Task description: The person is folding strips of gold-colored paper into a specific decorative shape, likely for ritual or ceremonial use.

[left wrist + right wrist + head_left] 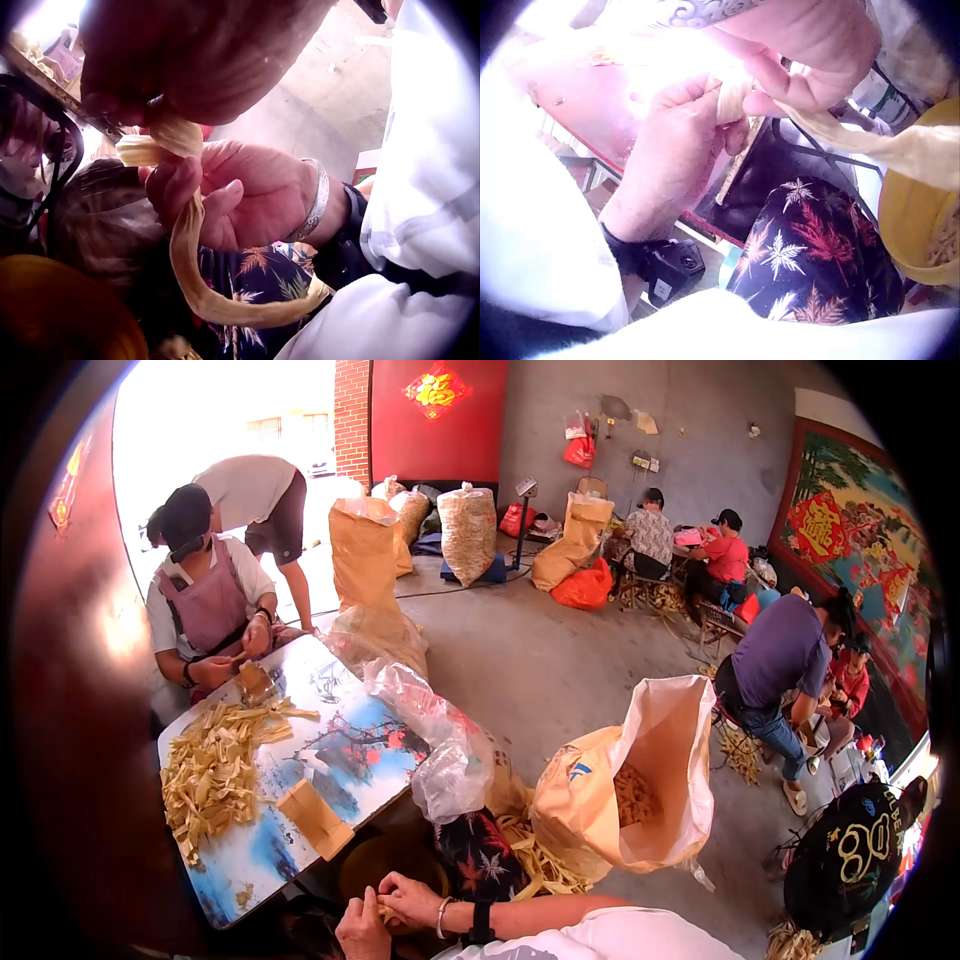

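Observation:
My left hand (362, 933) and right hand (410, 900) meet over my lap, close together. Between them is a long, pale yellow, dried fibrous strip (244, 313). In the right wrist view the left thumb and fingers pinch a folded, wrapped part of the strip (733, 99). Beside it, the right fingers pinch the strip where a long tail (840, 135) runs off to the right. The left wrist view shows that tail curving down below the right palm. A yellow tub (911, 225) with pale pieces inside stands by my knee.
A painted table (370, 760) holds a heap of similar strips (215, 770) and a brown paper piece (315, 818). A person in an apron (215, 595) works across it. An open paper sack (580, 790) with small pieces stands to the right. Several people and full sacks are farther back.

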A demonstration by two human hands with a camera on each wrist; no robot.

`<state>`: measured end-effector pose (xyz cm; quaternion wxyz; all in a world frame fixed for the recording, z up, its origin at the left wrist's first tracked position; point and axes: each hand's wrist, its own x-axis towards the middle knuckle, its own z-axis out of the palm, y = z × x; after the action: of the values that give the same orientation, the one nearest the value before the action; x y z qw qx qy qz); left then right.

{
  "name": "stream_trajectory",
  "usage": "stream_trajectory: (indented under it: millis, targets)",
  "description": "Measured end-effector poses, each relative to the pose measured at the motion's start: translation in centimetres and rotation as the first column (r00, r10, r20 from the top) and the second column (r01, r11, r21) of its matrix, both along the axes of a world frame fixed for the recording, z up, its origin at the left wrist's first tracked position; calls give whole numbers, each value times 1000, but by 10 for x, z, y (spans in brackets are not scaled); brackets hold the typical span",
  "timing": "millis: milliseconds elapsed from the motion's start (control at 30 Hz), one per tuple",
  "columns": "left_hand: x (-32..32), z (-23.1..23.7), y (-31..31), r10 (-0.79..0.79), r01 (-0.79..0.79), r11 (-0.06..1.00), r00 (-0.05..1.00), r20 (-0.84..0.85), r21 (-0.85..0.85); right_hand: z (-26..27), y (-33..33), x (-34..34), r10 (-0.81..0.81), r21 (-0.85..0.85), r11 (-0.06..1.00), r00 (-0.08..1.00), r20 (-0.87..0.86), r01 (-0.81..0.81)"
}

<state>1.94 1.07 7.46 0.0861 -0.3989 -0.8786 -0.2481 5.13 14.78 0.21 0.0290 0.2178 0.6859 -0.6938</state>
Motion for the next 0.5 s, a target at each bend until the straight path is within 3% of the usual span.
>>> stream_trajectory:
  millis: [100, 200, 300, 333, 400, 467, 500]
  targets:
    - [-3, -12, -1, 62, -62, 998, 998, 0, -34, 21, 4, 1, 120, 81, 990, 992, -35, -117]
    - [-7, -14, -5, 143, -131, 983, 985, 96, -126, 20, 1, 4, 214, 27, 977, 956, -199, -212]
    - [-13, -33, -12, -9, -49, 976, 964, 264, 213, 8, 6, 3, 254, 243, 952, 922, -293, -185]
    - [-14, -39, -15, -45, -129, 945, 859, 510, 301, -4, 10, 0, 248, 213, 959, 920, -303, -188]
    - [-13, -47, -19, -192, -338, 860, 478, 857, 381, -27, 15, -8, 235, 153, 969, 917, -323, -195]
    - [-14, -44, -17, -114, -270, 881, 674, 730, 387, 4, 13, 0, 309, -202, 920, 939, -151, -335]
    - [-14, -43, -18, -75, -238, 893, 757, 649, 381, 15, 10, 3, 364, -385, 848, 928, -74, -364]
